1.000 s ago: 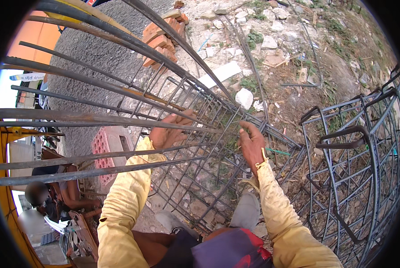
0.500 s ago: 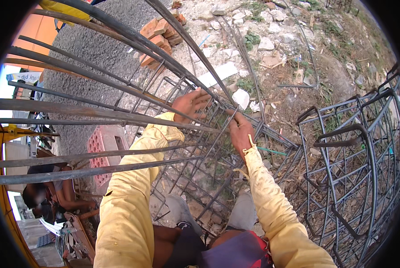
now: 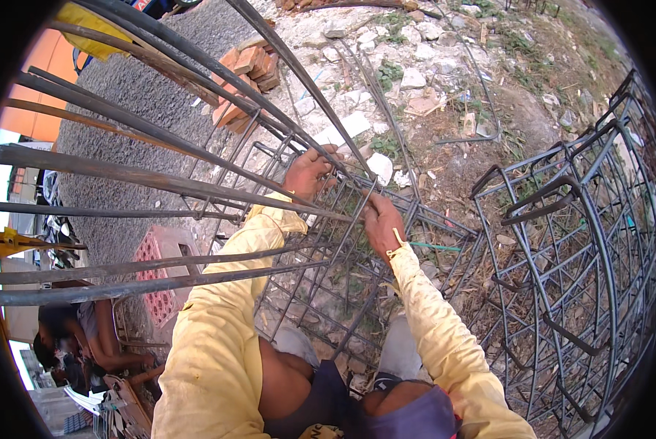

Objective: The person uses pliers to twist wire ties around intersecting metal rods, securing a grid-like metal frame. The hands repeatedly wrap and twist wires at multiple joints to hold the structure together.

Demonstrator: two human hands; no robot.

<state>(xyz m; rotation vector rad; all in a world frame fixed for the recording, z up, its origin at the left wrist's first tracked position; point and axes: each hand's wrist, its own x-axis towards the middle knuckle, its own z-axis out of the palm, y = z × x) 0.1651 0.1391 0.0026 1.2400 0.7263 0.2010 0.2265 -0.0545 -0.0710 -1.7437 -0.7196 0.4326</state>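
Observation:
Long dark rebar rods (image 3: 116, 175) fan in from the left and meet a tied steel rebar cage (image 3: 321, 293) in front of me. At the upper part of this cage, my left hand (image 3: 310, 174) is among the bars with its fingers bent in, close to a crossing of rods. A little lower and to the right, my right hand (image 3: 383, 225) has its fingers folded together against a thin bar. What either set of fingertips pinches is too small or hidden to name. Yellow sleeves cover both my forearms.
Another rebar cage (image 3: 562, 256) stands at the right. Orange bricks (image 3: 251, 66) are stacked beside a grey gravel heap (image 3: 130, 110). A pink crate-like block (image 3: 159, 285) sits at the left, with another person (image 3: 97, 329) below it. Rubble (image 3: 412, 78) and a green strand (image 3: 434, 247) lie beyond.
My left hand's fingers, more spread before, have drawn in. The right hand's fingers have folded more at the bar. The whole view has shifted slightly.

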